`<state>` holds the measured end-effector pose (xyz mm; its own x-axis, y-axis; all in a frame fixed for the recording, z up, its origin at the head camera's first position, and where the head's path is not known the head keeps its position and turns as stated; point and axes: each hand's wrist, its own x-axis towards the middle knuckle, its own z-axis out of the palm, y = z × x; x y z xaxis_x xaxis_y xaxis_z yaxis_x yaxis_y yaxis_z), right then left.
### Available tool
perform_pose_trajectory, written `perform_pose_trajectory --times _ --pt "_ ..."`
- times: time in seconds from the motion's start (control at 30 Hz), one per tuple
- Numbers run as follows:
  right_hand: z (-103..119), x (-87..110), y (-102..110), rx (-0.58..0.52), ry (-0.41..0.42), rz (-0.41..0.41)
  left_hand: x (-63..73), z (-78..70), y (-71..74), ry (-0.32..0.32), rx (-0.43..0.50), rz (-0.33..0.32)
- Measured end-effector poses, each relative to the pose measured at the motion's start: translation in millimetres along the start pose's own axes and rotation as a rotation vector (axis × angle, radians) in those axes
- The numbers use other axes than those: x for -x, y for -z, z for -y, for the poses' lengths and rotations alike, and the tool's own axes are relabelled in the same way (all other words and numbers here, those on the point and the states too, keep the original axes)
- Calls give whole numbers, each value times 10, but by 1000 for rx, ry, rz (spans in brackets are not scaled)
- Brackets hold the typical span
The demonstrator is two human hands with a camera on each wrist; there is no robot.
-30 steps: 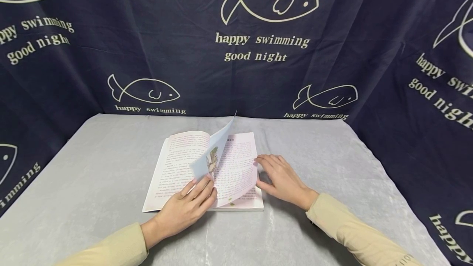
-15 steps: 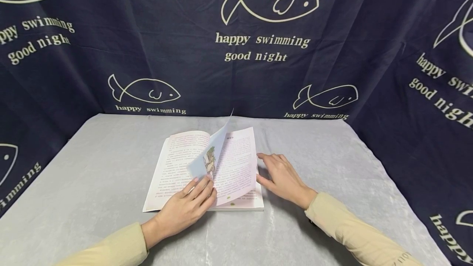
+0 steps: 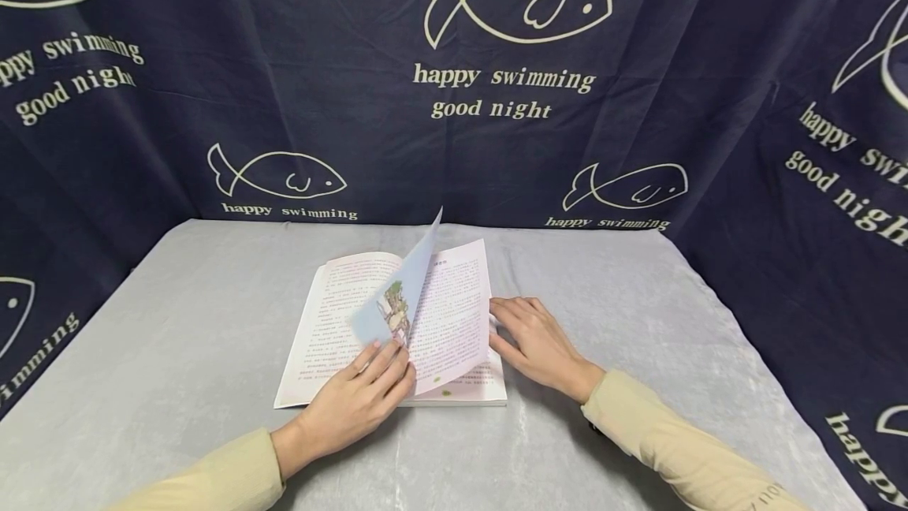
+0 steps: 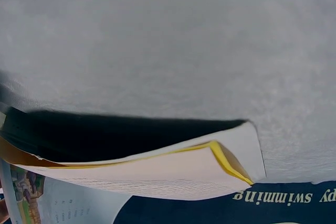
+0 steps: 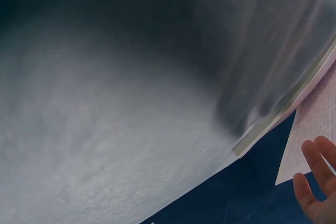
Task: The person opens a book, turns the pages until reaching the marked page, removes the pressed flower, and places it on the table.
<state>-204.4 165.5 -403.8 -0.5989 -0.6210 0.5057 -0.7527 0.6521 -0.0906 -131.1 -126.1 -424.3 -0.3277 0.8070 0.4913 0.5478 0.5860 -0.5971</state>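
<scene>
An open book (image 3: 340, 314) with printed pages lies on the grey-covered table. A leaf with a pale blue picture side (image 3: 390, 310) stands up slantwise from its middle. Beside it a printed page (image 3: 454, 314) on the right is lifted off the pages below. My left hand (image 3: 358, 393) rests on the book's lower middle, its fingertips at the foot of the blue leaf. My right hand (image 3: 542, 345) is at the lifted page's right edge, fingers extended; contact is unclear. In the right wrist view, the right fingers (image 5: 317, 163) show in front of the page.
The grey cloth (image 3: 199, 322) covers the table around the book. Dark blue curtains (image 3: 454, 156) with white fish drawings and lettering hang behind the table and along both sides.
The blue leaf has leaned further left. The lifted right page's upper corner has risen. My right hand has shifted slightly left, while my left hand has stayed in place.
</scene>
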Motion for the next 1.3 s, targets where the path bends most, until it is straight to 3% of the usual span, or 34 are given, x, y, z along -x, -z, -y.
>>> perform_pose_trajectory --times 0.43,0.7,0.93,1.3 --pt "29 -35 -9 -10 41 -9 -11 9 -16 -21 27 -21" --pt "49 -68 -8 -11 42 -16 -15 20 -19 -45 101 -56" --pt "74 -104 -1 -14 38 -9 -21 29 -13 -83 96 -57" --pt "89 -143 9 -41 27 14 -8 29 -17 -69 43 -32"
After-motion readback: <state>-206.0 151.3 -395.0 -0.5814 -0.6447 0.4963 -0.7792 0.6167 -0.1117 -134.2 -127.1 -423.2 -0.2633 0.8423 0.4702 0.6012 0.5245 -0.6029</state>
